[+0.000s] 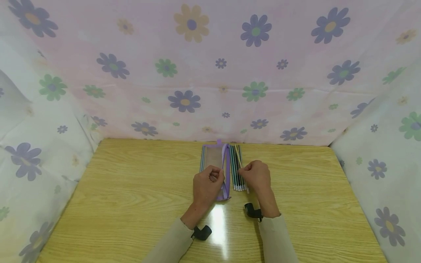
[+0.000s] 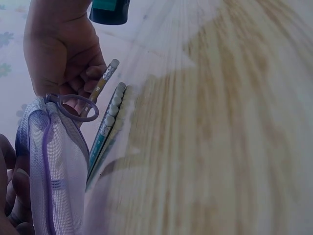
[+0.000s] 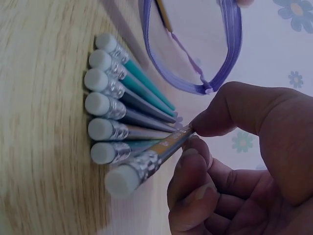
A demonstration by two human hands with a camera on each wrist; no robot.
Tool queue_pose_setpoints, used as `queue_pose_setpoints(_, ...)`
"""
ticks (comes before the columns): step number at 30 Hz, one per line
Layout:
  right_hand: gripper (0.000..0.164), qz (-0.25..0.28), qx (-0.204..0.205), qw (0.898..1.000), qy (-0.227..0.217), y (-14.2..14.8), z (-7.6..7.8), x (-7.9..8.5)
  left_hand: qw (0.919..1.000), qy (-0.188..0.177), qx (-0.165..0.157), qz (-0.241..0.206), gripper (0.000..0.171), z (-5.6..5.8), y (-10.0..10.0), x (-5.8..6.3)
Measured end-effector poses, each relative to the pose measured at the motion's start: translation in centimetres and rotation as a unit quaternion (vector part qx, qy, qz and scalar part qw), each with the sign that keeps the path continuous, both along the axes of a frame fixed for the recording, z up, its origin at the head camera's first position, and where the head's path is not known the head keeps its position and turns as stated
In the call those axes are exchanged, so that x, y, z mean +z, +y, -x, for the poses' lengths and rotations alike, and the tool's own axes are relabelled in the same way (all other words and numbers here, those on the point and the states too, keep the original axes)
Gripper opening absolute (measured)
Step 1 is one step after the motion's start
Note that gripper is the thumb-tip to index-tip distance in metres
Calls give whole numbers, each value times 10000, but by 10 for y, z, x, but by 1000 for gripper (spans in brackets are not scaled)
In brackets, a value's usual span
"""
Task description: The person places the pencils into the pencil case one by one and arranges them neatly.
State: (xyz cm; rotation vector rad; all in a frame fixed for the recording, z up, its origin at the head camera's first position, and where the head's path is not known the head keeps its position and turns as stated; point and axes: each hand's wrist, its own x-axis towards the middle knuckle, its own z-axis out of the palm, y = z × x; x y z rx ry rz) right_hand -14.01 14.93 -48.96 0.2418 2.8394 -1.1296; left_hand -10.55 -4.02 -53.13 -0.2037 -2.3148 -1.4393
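Note:
A mesh pencil case (image 1: 213, 155) with purple trim lies near the back of the table, its zip opening spread in the right wrist view. My left hand (image 1: 207, 184) pinches the opening's edge between thumb and fingers. My right hand (image 1: 258, 177) pinches a gold-and-dark pencil (image 3: 168, 143), tilted with its white eraser end toward me and raised above the others. Below it, several teal, dark and gold pencils (image 3: 146, 84) lie side by side, right of the case. A gold-brown pencil (image 3: 164, 15) shows through the case's opening.
Teal-blue pencils (image 1: 202, 159) show along the case's left edge; whether they are inside, I cannot tell. A purple ring pull (image 2: 79, 108) hangs at the case's near end. Flowered cloth (image 1: 204, 73) stands behind the wooden table (image 1: 138, 204) and at both sides.

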Motion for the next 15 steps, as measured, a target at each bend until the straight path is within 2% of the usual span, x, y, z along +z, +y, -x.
queue_pose_setpoints(15,21,10,362,9993,53,-5,-2,5,10000,-33,18,83,9,0,0,-1)
